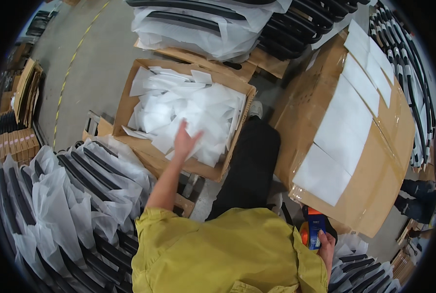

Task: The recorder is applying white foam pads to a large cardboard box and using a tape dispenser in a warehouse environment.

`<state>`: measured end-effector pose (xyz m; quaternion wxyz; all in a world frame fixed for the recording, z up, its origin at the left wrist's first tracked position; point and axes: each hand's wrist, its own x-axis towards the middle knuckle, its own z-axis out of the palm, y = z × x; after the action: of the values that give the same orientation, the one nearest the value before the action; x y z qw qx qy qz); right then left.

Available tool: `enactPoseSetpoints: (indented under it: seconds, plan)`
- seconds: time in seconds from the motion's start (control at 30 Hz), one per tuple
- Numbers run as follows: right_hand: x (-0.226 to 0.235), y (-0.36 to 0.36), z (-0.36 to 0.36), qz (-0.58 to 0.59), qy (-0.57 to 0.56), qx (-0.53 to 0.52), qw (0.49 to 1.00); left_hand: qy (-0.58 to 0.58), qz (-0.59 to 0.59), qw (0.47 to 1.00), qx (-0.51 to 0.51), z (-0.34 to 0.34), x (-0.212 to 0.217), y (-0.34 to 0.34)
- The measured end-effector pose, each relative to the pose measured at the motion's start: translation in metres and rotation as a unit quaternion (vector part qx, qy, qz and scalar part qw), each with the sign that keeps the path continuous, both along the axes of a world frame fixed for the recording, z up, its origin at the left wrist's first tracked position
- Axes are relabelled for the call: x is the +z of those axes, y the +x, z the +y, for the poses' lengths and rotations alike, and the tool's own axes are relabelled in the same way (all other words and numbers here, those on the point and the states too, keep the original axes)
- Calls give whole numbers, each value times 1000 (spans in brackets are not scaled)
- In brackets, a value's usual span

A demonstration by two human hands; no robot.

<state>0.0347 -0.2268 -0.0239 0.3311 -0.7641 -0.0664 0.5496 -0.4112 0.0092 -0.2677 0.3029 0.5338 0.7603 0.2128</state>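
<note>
The left fingers (183, 128) spread apart over white sheets (171, 102) inside an open carton (125, 113), wrapped black bars (71, 168) leftward, while the right fingers (325, 238) hold a tape dispenser (316, 228), a bulky box (384, 166) ahead

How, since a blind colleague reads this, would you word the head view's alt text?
A person's open left hand extends over white sheets in an open cardboard box; the right hand grips a blue-and-orange tool near a taped carton.
</note>
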Motion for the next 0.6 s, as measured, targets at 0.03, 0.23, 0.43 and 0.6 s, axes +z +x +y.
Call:
enactPoseSetpoints:
  seconds: [0.03,0.23,0.43,0.6]
  plan:
    - [-2,3,1,6,-11,4,1000,-16,-1,999,35,21,-12,-16]
    - [9,-2,7,-22,-33,-31,999,-215,145,963,73,59,-58,-23]
    - [-5,7,-6,-32,-55,-36,997,-217,-28,975,37,62,-53,29]
    - [-4,-2,6,-21,-28,-31,999,-118,-11,991,57,44,-79,19]
